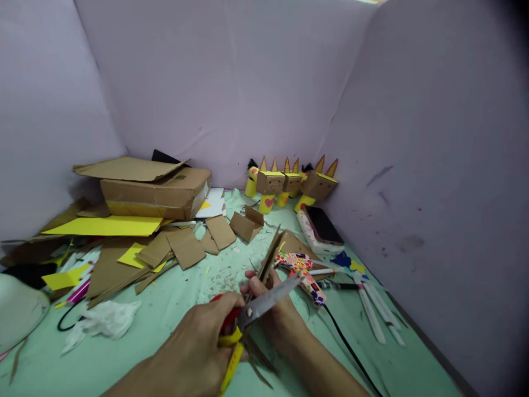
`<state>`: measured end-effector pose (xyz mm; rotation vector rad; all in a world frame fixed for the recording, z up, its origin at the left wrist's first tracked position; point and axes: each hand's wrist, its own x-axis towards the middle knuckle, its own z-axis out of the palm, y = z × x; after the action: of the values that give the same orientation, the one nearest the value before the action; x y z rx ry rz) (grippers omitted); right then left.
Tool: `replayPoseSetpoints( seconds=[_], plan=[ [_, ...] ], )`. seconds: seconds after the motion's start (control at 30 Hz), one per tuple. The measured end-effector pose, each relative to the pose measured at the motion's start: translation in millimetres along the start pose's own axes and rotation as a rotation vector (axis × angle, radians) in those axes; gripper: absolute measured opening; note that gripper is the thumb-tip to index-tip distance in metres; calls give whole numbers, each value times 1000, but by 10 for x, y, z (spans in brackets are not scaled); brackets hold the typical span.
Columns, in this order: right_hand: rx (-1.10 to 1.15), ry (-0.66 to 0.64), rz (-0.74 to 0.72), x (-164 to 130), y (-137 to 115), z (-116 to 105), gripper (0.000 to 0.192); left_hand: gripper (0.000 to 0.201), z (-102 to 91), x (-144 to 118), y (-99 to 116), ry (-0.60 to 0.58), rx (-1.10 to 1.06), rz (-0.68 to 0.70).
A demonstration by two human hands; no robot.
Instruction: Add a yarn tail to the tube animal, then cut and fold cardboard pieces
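Observation:
My left hand (196,347) is wrapped round scissors (266,302) with red and yellow handles. Their metal blades point up and to the right, in front of my other hand. Between the thumb and fingers of my right hand (279,317) a piece of cardboard (270,255) is pinched, seen nearly edge-on. The blades hide part of that hand, and I cannot tell whether they touch the cardboard. Thin cardboard strips (260,355) show below the hands. Just beyond my right hand lies a flower-patterned glue gun (301,273), its black cord running toward the front edge.
Cardboard animal figures (270,183) with yellow horns stand at the back. A phone (324,225) rests on a white box. Glue sticks (374,311) lie at right. On the left are a cardboard box (157,193), yellow paper (103,226), cardboard pieces (185,248) and a crumpled tissue (105,320).

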<state>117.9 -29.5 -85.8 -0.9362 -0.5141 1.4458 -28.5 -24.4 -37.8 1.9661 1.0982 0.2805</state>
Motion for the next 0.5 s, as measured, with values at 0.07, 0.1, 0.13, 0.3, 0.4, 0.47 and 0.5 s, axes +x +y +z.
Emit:
replayPoseSetpoints(
  seconds=[0.07,0.1,0.13,0.3,0.4,0.47,0.5],
  plan=[
    [0,-7,3,-11,7,5,44,23,38,-7,18,-31,-64,-16],
    [0,-19,-1,-12,1,7,43,23,41,2,8,-30,-101,-18],
    [-3,-37,-1,-10,-12,7,42,23,34,20,-15,-11,-136,-20],
    [68,-16,57,26,-133,-16,41,28,-112,197,-232,190,-365,-63],
    [149,-7,122,43,-171,-32,39,40,-228,298,-353,203,-516,-164],
    [180,-8,112,49,-167,-35,37,46,-278,335,-406,194,-620,-195],
    [189,-6,98,51,-160,-33,38,48,-292,344,-424,193,-661,-199]
  ],
)
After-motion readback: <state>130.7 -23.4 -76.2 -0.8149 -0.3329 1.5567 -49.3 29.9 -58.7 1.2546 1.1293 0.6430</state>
